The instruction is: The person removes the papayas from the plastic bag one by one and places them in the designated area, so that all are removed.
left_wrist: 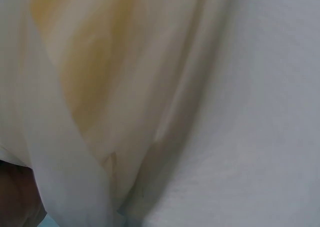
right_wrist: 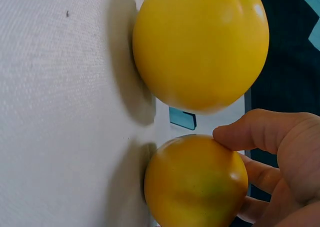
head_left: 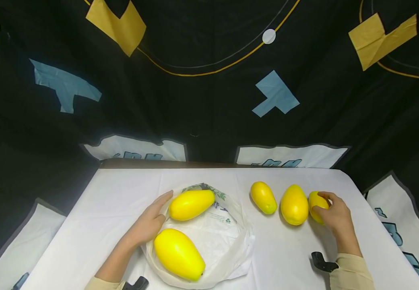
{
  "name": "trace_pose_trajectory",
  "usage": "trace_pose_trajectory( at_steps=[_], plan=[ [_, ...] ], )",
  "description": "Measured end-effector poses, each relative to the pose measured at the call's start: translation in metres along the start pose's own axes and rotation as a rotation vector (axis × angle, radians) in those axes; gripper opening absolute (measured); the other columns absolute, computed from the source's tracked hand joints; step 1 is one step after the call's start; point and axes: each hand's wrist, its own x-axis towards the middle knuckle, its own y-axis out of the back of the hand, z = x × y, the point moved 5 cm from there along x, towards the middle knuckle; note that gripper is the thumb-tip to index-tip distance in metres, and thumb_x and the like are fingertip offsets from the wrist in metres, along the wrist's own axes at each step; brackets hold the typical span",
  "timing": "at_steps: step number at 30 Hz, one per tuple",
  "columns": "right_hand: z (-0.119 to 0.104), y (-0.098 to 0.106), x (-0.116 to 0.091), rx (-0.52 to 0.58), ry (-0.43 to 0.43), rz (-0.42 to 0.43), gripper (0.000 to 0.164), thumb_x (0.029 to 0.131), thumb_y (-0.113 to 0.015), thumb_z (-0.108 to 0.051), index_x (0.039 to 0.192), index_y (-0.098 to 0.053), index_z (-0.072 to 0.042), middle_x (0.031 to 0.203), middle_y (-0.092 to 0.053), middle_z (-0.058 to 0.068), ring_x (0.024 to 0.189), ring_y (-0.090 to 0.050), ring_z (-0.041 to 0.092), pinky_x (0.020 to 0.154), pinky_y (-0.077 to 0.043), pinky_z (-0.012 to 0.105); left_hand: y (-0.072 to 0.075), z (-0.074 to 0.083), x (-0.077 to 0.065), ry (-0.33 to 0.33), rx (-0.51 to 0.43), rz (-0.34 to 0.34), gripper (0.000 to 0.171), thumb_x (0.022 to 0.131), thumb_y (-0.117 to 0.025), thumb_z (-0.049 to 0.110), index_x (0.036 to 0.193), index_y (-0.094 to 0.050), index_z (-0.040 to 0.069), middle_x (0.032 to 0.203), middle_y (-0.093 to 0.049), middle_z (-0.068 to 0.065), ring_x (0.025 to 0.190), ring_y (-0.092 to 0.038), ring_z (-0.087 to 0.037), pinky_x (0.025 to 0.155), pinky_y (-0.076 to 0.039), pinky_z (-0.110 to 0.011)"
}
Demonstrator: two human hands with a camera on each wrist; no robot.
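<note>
A white plastic bag (head_left: 227, 245) with green and blue print lies on the table, its mouth spread wide. Two yellow oval fruits, one at the back (head_left: 192, 204) and a larger one in front (head_left: 179, 254), lie within its rim. My left hand (head_left: 150, 221) rests at the bag's left rim, fingers extended along it; folds of plastic mostly hide it in the left wrist view. On the right, my right hand (head_left: 336, 213) holds the rightmost yellow oval fruit (right_wrist: 196, 182) between thumb and fingers. Beside it stands a bigger yellow fruit (head_left: 294, 205).
Another yellow fruit with a greenish tip (head_left: 263, 197) lies between the bag and the bigger fruit. The white-covered table (head_left: 115, 193) ends at a dark curtain (head_left: 202, 112) behind. Black wrist mounts (head_left: 323, 262) show near the sleeves.
</note>
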Motion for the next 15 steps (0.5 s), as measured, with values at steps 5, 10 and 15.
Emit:
trace_pose_trajectory(
  at_steps=[5,10,15],
  plan=[
    [0.001,0.000,0.000,0.013,0.013,0.001,0.064,0.088,-0.062,-0.019,0.144,-0.039,0.000,0.148,-0.026,0.035,0.129,-0.029,0.052,0.104,-0.030,0.067,0.001,0.001,0.000,-0.007,0.001,0.002,0.067,0.089,-0.042,-0.005,0.153,-0.028,0.007,0.159,-0.024,-0.008,0.146,-0.019,-0.031,0.117,-0.015,-0.054],
    [-0.002,0.001,-0.001,0.025,0.011,0.004,0.066,0.088,-0.062,-0.022,0.145,-0.039,-0.002,0.149,-0.027,0.034,0.127,-0.031,0.051,0.103,-0.032,0.067,0.000,0.001,0.000,-0.007,-0.002,0.003,0.067,0.089,-0.042,-0.006,0.153,-0.028,0.007,0.159,-0.024,-0.008,0.146,-0.018,-0.031,0.117,-0.014,-0.054],
    [-0.013,0.007,-0.007,0.050,0.034,0.066,0.066,0.089,-0.064,-0.029,0.146,-0.040,-0.005,0.149,-0.031,0.031,0.129,-0.034,0.051,0.102,-0.036,0.066,0.001,0.001,-0.001,-0.007,0.000,0.002,0.067,0.089,-0.042,-0.005,0.153,-0.028,0.007,0.159,-0.024,-0.009,0.146,-0.018,-0.031,0.117,-0.014,-0.054]
  ],
)
